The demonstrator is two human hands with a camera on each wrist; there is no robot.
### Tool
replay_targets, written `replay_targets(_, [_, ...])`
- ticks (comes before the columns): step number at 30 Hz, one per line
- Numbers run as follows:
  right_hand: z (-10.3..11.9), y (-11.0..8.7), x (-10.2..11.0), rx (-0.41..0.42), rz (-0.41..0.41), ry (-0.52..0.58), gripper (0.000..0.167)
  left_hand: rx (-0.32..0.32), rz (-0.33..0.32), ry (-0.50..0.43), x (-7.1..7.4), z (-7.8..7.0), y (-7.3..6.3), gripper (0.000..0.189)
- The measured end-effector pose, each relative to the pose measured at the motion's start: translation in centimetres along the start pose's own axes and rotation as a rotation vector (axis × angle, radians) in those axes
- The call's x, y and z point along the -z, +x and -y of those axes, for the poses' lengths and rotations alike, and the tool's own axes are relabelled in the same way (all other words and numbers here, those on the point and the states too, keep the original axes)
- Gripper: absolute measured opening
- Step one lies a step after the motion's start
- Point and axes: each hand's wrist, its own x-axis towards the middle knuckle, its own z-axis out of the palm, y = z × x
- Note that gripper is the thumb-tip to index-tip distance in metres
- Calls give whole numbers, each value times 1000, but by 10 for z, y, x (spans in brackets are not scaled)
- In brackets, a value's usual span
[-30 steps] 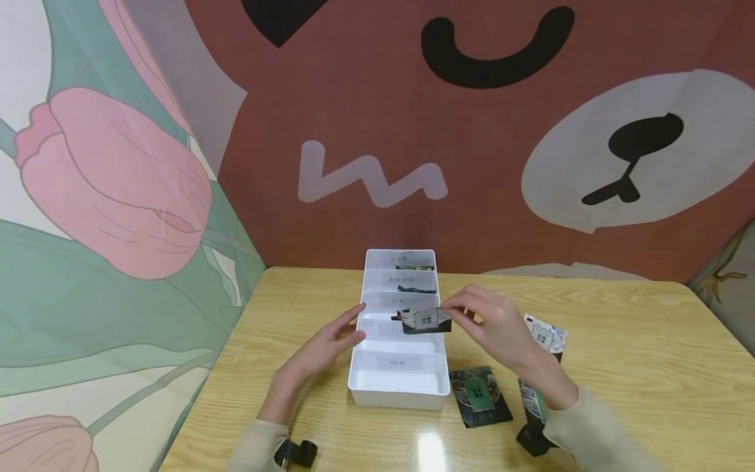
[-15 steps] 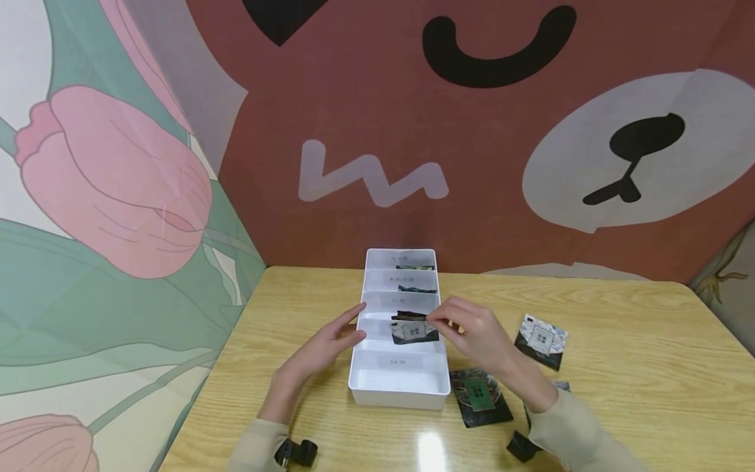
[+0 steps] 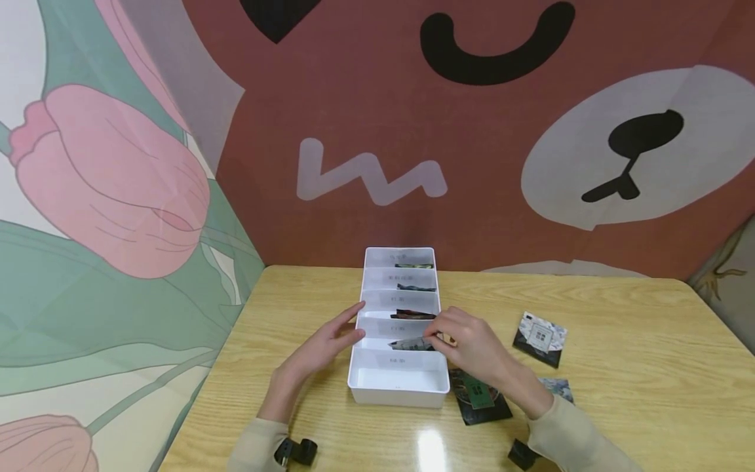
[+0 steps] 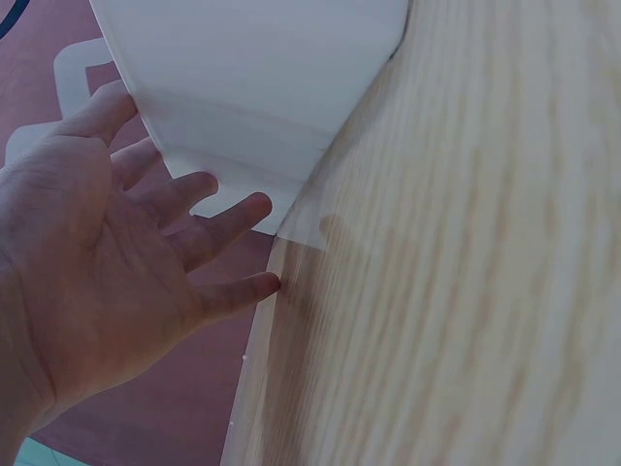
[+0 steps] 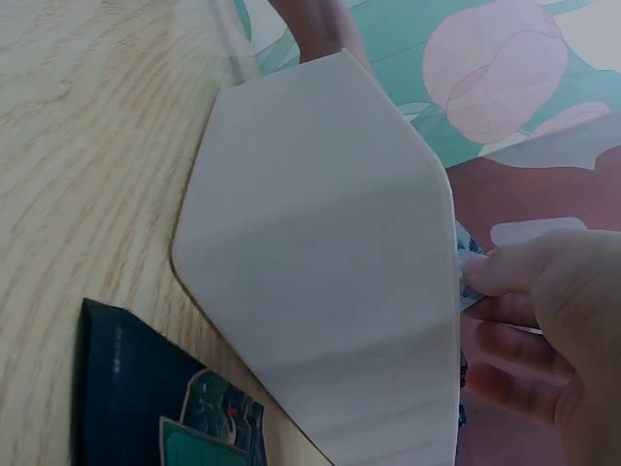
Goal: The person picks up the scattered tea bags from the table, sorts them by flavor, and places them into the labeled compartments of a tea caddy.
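A long white box (image 3: pixel 398 397) with several labelled compartments stands on the table. My right hand (image 3: pixel 474 344) pinches the right edge of a grey-and-black sachet (image 3: pixel 409 345), which is mostly down in the second compartment from the front. In the right wrist view, a bit of this sachet (image 5: pixel 469 267) shows between thumb and finger above the box's wall. My left hand (image 3: pixel 318 347) lies at the box's left side, fingers spread and fingertips at the rim. Farther back in the box, one per compartment, stand a dark red sachet (image 3: pixel 411 314), a teal sachet (image 3: pixel 415 288) and a green sachet (image 3: pixel 414 266).
Right of the box lies a dark sachet with a green label (image 3: pixel 479 395). Beyond my right forearm are a white-and-black sachet (image 3: pixel 541 339) and another patterned sachet (image 3: pixel 558 388), partly covered by the arm. A printed wall hanging (image 3: pixel 354 223) rises behind the wooden table (image 3: pixel 637 367).
My right hand has moved left and downward, bringing the grey-and-black sachet from above the box into the compartment. The left hand has stayed in place.
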Motion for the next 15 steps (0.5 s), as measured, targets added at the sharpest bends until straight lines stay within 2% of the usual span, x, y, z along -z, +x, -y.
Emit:
replay_targets(8, [2,-4,1,-24,58,-26,4,19,-13,1,0,-3,-1,61])
replay_targets(15, [-1,-10,3,-6,34,-33,8,27,-11,2,0,-4,-1,62])
